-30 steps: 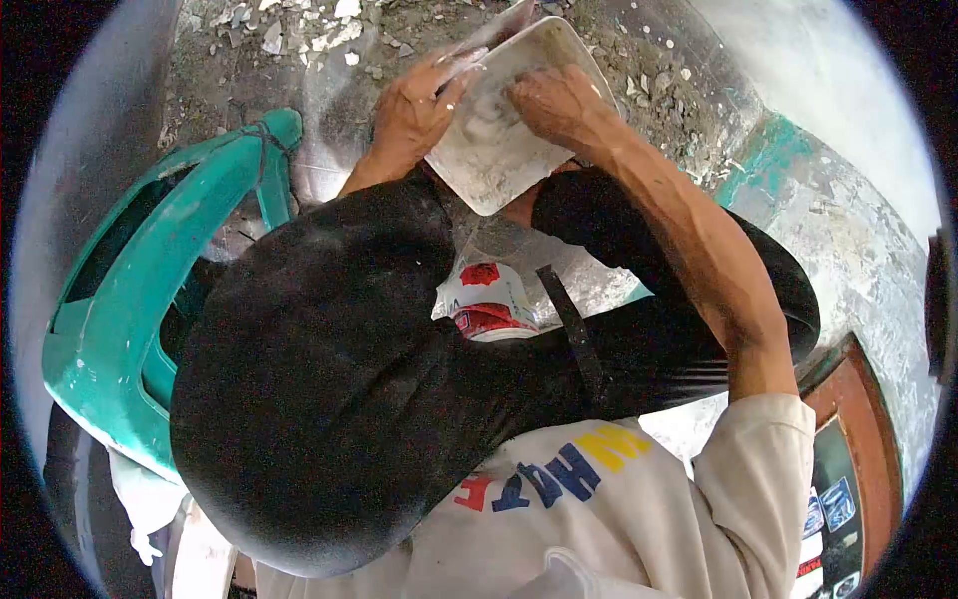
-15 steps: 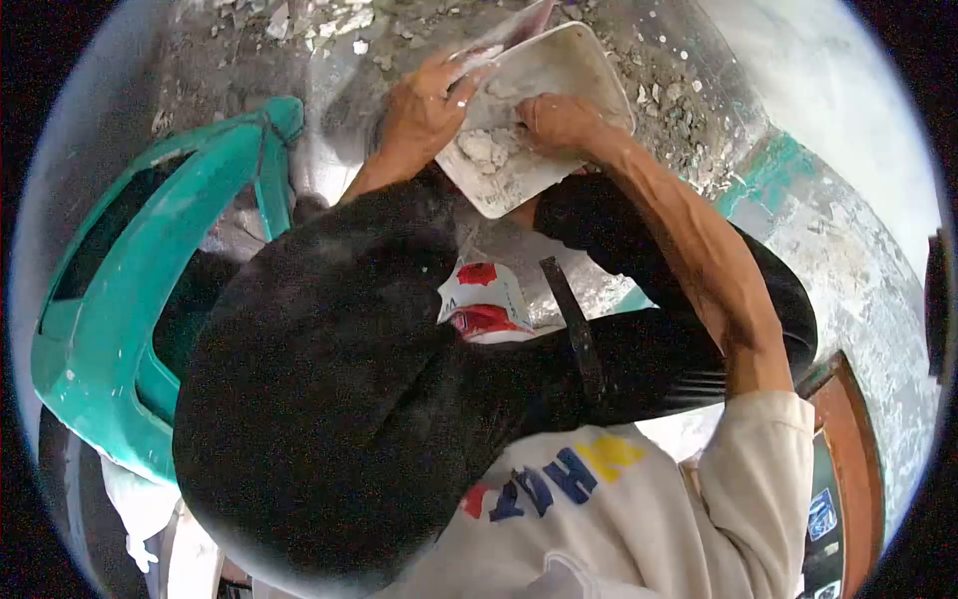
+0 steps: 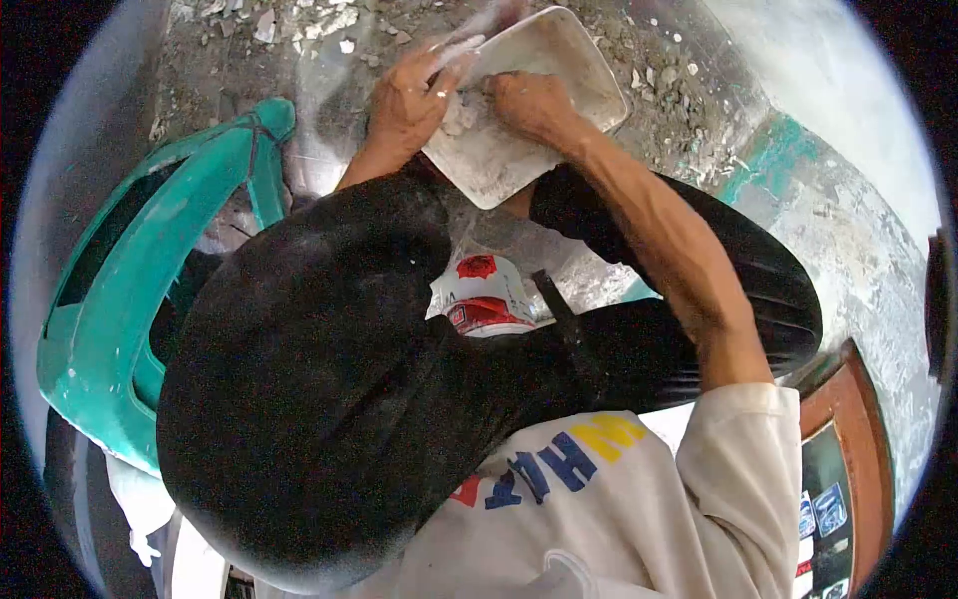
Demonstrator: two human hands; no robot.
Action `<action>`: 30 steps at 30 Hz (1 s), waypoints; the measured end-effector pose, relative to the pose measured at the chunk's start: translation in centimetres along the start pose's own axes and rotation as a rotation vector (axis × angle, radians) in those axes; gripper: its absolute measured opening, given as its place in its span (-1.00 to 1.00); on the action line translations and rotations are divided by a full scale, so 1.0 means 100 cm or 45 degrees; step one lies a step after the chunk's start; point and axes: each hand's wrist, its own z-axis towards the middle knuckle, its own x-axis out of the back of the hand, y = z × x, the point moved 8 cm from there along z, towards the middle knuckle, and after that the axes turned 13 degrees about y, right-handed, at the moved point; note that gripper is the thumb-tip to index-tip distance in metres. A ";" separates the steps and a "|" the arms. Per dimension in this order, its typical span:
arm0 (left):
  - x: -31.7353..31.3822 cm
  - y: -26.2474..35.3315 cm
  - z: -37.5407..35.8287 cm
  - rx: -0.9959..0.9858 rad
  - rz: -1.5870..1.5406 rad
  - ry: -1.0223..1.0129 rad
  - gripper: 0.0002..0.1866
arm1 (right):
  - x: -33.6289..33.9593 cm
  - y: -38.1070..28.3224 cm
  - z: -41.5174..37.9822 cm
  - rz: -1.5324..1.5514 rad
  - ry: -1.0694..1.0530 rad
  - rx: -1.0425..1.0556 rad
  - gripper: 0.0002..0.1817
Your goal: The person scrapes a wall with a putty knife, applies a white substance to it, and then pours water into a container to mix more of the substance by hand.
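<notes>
A shallow whitish tub (image 3: 596,80) stands tilted in front of my legs, smeared inside with pale paste. A lump of the paste (image 3: 459,118) sits toward its left side. My left hand (image 3: 407,105) is at the tub's left rim, fingers closed on a blurred plastic packet (image 3: 496,18) with reddish print. My right hand (image 3: 534,106) is curled in a fist inside the tub, close to the lump. Whatever it grips is hidden.
A green plastic chair (image 3: 95,359) stands at the left. Between my legs is a white and red printed container (image 3: 484,295). Rubble (image 3: 664,85) covers the floor around the tub. A wall with peeling paint (image 3: 848,230) runs along the right.
My right hand has moved left and up within the tub, and the lump now lies farther left and higher. The packet at my left hand has become blurred with motion.
</notes>
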 end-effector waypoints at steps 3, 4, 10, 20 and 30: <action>-0.003 0.007 0.005 0.028 -0.098 -0.012 -0.65 | -0.107 0.090 -0.013 0.074 -0.474 -0.337 -0.66; -0.004 0.002 0.001 0.048 -0.023 -0.021 -0.64 | -0.165 0.117 0.047 0.136 -0.722 -0.576 -0.64; 0.050 0.003 0.025 0.180 -0.095 0.162 -0.63 | 0.053 0.019 -0.008 0.048 -0.252 0.500 -0.45; 0.150 0.173 0.112 -0.023 -0.038 -0.197 -0.64 | 0.266 -0.007 -0.098 0.675 -0.091 0.047 -0.59; 0.220 0.382 0.096 -0.285 0.087 0.143 -0.70 | 0.034 0.003 -0.042 -0.222 0.064 0.314 -0.68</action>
